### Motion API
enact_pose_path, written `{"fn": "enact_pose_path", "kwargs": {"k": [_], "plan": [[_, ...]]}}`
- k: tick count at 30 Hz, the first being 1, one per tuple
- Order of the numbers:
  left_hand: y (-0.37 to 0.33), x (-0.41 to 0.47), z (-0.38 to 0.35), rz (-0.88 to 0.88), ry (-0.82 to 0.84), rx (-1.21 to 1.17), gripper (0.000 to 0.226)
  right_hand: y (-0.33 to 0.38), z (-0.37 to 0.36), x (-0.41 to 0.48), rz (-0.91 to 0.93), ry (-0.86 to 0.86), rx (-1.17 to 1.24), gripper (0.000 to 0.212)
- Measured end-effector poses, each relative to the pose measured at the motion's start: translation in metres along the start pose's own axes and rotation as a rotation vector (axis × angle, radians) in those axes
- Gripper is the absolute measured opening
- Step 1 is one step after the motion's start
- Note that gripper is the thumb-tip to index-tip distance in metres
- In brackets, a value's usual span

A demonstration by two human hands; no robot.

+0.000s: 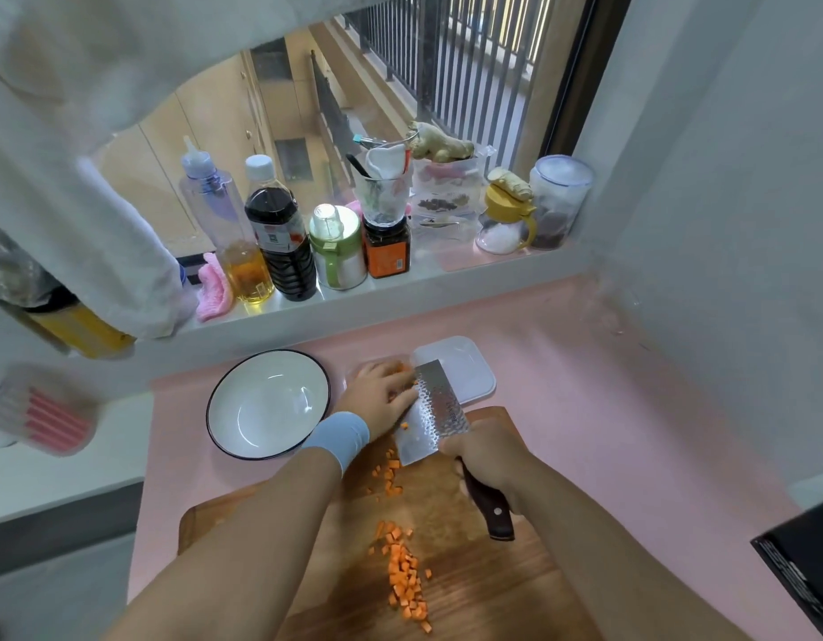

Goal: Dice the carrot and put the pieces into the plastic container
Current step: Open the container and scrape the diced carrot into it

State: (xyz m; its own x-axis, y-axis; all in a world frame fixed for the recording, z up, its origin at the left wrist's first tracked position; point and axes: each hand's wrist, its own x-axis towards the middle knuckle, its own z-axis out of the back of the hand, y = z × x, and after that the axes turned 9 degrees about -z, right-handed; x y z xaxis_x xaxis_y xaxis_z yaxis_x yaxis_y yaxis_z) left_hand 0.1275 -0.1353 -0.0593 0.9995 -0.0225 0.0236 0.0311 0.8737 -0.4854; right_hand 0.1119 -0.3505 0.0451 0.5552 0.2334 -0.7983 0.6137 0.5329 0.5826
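- On the pink counter (585, 409), leftmost: a glossy round bowl (268, 402).
- Left hand (377, 395), fingers extended, lies against the cleaver (435, 411) over the clear plastic container (352, 379).
- Small orange carrot dice (404, 576) trail lengthwise down the wooden board (493, 594), with some under that hand.
- The hammered steel blade points away, and the right hand (486, 460) clenches the dark handle.

one view here, from the person's head, tilted forward and down over the pink counter (631, 409). it sits close: both forearms fill the bottom edge, and the wooden cutting board (493, 571) lies right below the lens. the left hand (377, 395) and the right hand (488, 455), gripping the knife (435, 409), land just under centre frame. further up, the windowsill (400, 289) and window bars (470, 62) curve with the wide angle.
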Motion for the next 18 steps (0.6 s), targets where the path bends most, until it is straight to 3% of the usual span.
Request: {"fn": "enact_pose_path", "kwargs": {"k": [2, 5, 12, 16, 18], "plan": [[0.011, 0.01, 0.002, 0.081, -0.052, -0.025, 0.037, -0.001, 0.002, 0.001, 0.004, -0.009, -0.02, 0.012], [0.014, 0.009, 0.01, 0.199, -0.15, -0.107, 0.034, -0.003, 0.006, 0.005, 0.012, -0.018, -0.053, 0.014], [-0.024, -0.051, 0.015, 0.113, -0.445, -0.206, 0.027, -0.018, 0.022, -0.013, 0.079, -0.046, -0.161, 0.014], [-0.028, -0.101, -0.015, 0.119, -0.365, -0.134, 0.024, -0.047, 0.034, -0.03, 0.178, -0.091, -0.222, 0.013], [-0.029, -0.119, -0.033, 0.039, -0.273, -0.092, 0.027, -0.063, 0.038, -0.037, 0.238, -0.132, -0.239, 0.025]]}}
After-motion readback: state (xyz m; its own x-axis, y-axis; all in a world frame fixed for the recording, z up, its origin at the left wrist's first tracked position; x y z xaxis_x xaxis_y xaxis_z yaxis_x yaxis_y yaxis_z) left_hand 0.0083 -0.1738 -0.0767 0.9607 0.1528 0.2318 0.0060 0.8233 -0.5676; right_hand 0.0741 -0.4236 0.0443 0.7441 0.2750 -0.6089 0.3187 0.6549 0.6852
